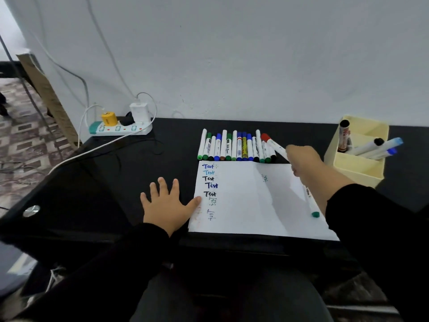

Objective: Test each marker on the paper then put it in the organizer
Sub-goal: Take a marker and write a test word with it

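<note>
The right hand (301,159) has its fingers curled round a red-capped marker (275,145), lifting it at the right end of the marker row (234,147) that lies along the far edge of the paper (243,205). The grip itself is partly hidden behind the knuckles, so it looks like a pinch, though I can't be sure. A green-capped marker (312,205) lies on the paper's right side, by the forearm. "Test" is written several times down the sheet's left. The left hand (167,203) lies flat, fingers spread, thumb touching the paper's left edge. To the right stands a pale yellow organizer (357,163) holding several markers. A power strip (120,129) sits far left on the black table (139,163).
</note>
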{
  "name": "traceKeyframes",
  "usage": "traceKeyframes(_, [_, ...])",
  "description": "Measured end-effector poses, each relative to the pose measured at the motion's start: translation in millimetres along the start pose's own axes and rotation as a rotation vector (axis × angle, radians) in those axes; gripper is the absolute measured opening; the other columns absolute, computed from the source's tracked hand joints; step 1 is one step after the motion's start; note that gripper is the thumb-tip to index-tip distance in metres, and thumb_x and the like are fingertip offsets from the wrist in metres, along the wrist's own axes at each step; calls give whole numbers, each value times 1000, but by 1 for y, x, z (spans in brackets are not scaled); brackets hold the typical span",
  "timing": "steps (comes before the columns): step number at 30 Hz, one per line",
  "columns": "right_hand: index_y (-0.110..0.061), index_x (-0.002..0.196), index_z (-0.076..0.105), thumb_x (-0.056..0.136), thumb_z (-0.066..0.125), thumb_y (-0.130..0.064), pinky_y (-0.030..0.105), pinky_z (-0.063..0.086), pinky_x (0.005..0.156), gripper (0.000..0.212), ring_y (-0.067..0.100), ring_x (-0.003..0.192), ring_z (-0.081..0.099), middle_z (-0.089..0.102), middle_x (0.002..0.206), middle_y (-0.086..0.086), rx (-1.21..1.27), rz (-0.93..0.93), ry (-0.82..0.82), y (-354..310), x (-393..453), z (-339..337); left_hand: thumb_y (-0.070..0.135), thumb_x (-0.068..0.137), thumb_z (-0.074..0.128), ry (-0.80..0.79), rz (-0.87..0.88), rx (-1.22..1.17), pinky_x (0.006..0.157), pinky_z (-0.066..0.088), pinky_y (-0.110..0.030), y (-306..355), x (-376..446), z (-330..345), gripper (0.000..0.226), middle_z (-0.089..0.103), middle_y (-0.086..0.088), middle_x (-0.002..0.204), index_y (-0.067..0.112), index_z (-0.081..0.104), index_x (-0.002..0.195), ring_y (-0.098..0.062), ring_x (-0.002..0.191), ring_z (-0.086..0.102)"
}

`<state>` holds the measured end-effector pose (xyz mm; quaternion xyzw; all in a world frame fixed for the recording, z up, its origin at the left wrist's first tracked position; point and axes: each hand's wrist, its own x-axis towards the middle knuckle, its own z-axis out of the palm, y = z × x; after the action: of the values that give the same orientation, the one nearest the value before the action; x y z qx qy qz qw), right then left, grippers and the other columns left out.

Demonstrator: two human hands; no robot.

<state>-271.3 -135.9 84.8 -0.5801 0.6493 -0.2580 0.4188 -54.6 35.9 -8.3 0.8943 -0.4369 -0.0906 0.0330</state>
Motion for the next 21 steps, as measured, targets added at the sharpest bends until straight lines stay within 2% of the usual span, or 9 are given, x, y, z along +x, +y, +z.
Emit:
traceKeyframes(3, [-5, 79, 52, 91, 33, -13, 25, 23, 46, 24, 16, 51, 27, 35, 64, 6, -14, 121, -134, -5, -22, -7, 75, 84, 21, 11, 10, -44, 114, -3, -53, 1, -5, -3, 88, -9, -13, 157, 22, 0, 151, -33, 144, -12])
traceKeyframes(7, [-6, 74, 57, 92, 30, -17, 21, 21, 44, 35, 13, 46, 25, 39, 58, 3, -192, 20, -307, -8, -54, -15, 62, 91, 31, 147, 149, -97, 115, -4, -47, 8, -15, -15, 79, -15, -7, 157, 23, -3, 150, -26, 144, -16])
traceKeyframes(12, [-5, 72, 63, 90, 35, -18, 22, 21, 45, 35, 14, 46, 24, 38, 56, 4, -265, -129, -306, -15, -72, -24, 46, 91, 52, 120, 504, -484, 114, 17, -29, 29, -34, -49, 73, 8, 15, 156, 34, 10, 149, -8, 143, 14])
traceKeyframes(15, [-2, 73, 65, 89, 36, -18, 19, 20, 41, 37, 12, 42, 23, 38, 54, 3, -187, -170, -335, -18, -76, -28, 40, 91, 56, 109, 542, -576, 104, 26, -19, 41, -48, -60, 59, 34, 16, 147, 37, 30, 144, -7, 133, 34])
traceKeyframes(17, [-2, 74, 66, 88, 37, -17, 17, 19, 39, 35, 10, 39, 23, 40, 53, 3, -84, -178, -358, -19, -78, -29, 33, 91, 58, 110, 530, -613, 94, 36, -16, 48, -55, -64, 46, 50, 11, 132, 33, 46, 136, -8, 115, 49])
traceKeyframes(19, [-3, 78, 64, 86, 39, -17, 17, 19, 38, 30, 10, 38, 23, 42, 52, 3, 78, -161, -370, -17, -76, -26, 29, 91, 60, 127, 488, -657, 85, 40, -16, 54, -59, -67, 39, 57, 9, 120, 28, 55, 130, -4, 96, 52])
traceKeyframes(21, [-6, 82, 62, 87, 42, -20, 16, 18, 37, 25, 11, 40, 25, 42, 51, 2, 271, -99, -403, -14, -75, -21, 26, 90, 61, 140, 443, -714, 80, 45, -18, 58, -60, -69, 37, 58, 9, 109, 26, 57, 127, -5, 89, 52])
